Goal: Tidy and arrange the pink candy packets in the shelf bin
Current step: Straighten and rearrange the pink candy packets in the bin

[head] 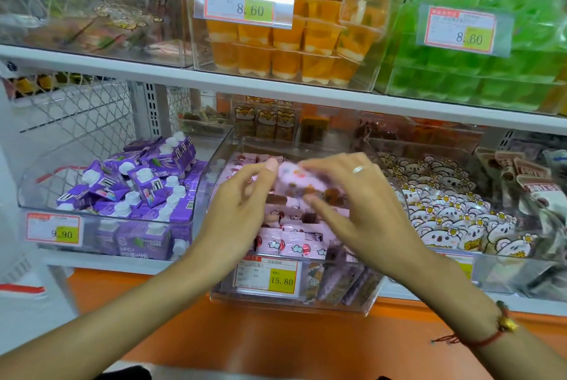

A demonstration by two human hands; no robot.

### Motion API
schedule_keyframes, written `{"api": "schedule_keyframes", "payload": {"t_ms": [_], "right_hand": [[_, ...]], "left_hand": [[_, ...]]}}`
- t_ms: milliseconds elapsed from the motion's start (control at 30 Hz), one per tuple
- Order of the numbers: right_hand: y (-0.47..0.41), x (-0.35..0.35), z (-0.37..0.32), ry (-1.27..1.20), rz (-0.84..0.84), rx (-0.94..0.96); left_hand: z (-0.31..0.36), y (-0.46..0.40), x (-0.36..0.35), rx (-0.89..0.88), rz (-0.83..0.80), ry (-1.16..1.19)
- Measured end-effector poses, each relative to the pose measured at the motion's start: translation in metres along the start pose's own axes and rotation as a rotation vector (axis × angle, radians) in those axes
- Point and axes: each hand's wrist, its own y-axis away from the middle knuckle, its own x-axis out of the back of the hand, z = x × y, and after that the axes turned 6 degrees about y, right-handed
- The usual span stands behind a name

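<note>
- Pink candy packets [294,238] fill the clear bin [372,300] in the middle of the lower shelf, right in front of me.
- My left hand [237,208] and my right hand [352,195] are both up over this bin.
- Together they hold one pink packet [296,178] above the pile. It looks blurry.
- My left thumb and fingers pinch its left end.
- My right fingers curl around its right side. There is a ring [358,169] on one finger.
- A red string bracelet [487,338] is on my right wrist.
- A yellow price tag [267,277] sits on the front of the bin.
- Purple drink cartons [138,183] are in the bin to the left.
- Koala snack bags [454,214] are in the bin to the right.
- Orange jelly cups [291,42] and green jelly cups [478,72] are on the shelf above.
</note>
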Motion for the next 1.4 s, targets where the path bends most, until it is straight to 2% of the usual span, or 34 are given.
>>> {"api": "schedule_keyframes", "payload": {"t_ms": [67,167,200,267,400,700,867,1100,1167,1267,1333,1400], "right_hand": [[-0.002,0.000,0.009,-0.255,0.088,-0.213],[-0.004,-0.003,0.020,-0.778,0.148,-0.597],[-0.004,-0.004,0.022,-0.889,0.141,-0.679],[-0.001,-0.007,0.022,-0.940,0.117,-0.736],[0.004,-0.017,0.012,-0.718,0.025,-0.662],[0.000,-0.011,0.026,-0.237,-0.125,-0.265],[0.011,-0.034,0.025,0.129,-0.338,-0.117],[0.006,-0.034,0.035,0.115,-0.475,-0.108],[0.004,-0.033,0.037,0.040,-0.507,-0.128],[-0.008,-0.032,0.042,-0.124,-0.412,-0.254],[-0.017,-0.036,0.046,-0.090,-0.389,-0.298],[-0.025,-0.041,0.049,0.015,-0.498,-0.274]], "left_hand": [[-0.003,-0.001,0.006,-0.081,-0.016,-0.229],[-0.010,-0.001,0.017,-0.220,-0.150,-0.816],[-0.014,-0.001,0.019,-0.231,-0.219,-0.942],[-0.020,-0.001,0.021,-0.225,-0.350,-1.083],[-0.023,-0.002,0.021,-0.226,-0.433,-1.162],[-0.020,-0.002,0.021,-0.207,-0.450,-1.194],[-0.020,-0.002,0.021,-0.199,-0.456,-1.195],[-0.023,-0.004,0.018,-0.243,-0.405,-1.160],[-0.025,-0.006,0.015,-0.271,-0.399,-1.162],[-0.030,-0.010,0.011,-0.289,-0.431,-1.196],[-0.033,-0.011,0.012,-0.276,-0.451,-1.206],[-0.034,-0.012,0.013,-0.262,-0.467,-1.197]]}}
